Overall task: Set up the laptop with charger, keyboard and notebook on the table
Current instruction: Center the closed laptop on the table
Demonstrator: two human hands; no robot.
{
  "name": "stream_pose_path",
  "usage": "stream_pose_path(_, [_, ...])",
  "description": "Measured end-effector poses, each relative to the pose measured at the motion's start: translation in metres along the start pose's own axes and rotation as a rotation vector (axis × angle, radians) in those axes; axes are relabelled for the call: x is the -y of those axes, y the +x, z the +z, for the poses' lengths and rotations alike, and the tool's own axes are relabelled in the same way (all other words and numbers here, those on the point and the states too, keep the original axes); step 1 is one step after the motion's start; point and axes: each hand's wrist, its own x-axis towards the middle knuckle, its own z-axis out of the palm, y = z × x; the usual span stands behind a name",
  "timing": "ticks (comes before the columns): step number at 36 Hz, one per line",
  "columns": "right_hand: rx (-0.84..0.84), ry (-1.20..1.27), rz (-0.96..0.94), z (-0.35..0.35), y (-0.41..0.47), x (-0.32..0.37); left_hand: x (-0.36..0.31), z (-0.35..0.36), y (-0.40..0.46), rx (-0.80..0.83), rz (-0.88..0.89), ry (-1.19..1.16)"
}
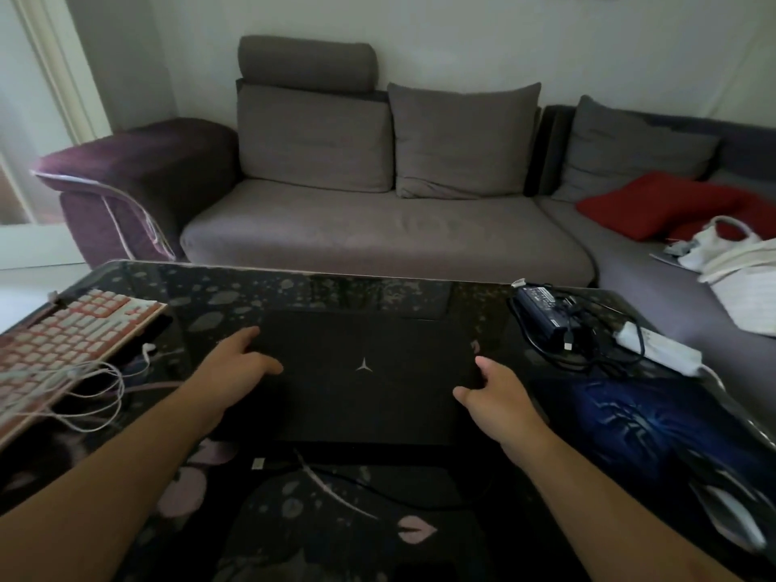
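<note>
Both hands, left (241,363) and right (493,394), fingers relaxed, on closed black laptop (369,396) with three-pointed star logo (363,365).

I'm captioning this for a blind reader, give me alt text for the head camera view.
A closed black laptop lies on a dark patterned table, the left hand and right hand at its sides. A pink keyboard sits left, a charger right, a grey sofa behind.

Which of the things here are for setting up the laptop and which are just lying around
For the job: closed laptop, pink keyboard, charger brick, blue-covered notebook.
Lying about: red cushion, white bag, white power strip.
</note>
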Motion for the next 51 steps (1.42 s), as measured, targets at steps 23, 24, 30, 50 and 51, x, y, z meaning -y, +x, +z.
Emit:
stream_pose_path(23, [-0.096, 0.039, 0.035, 0.01, 0.019, 0.002, 0.027, -0.003, 0.025, -0.022, 0.055, -0.102])
stream_pose_path(24, [-0.095, 0.032, 0.025, 0.01, 0.022, 0.002, 0.027, -0.002, 0.028, -0.029, 0.057, -0.1])
stream_pose_path(30, [-0.113, -0.009, 0.01, 0.013, 0.044, -0.001, 0.029, 0.002, 0.046, -0.017, 0.068, -0.095])
stream_pose_path(50, [-0.202, -0.653, -0.471, 0.002, -0.028, 0.002, 0.007, 0.028, -0.038, -0.091, 0.576, 0.527])
stream_pose_path(51, [-0.118, -0.635, -0.493, 0.004, -0.039, 0.006, 0.003, 0.031, -0.048, -0.032, 0.563, 0.53])
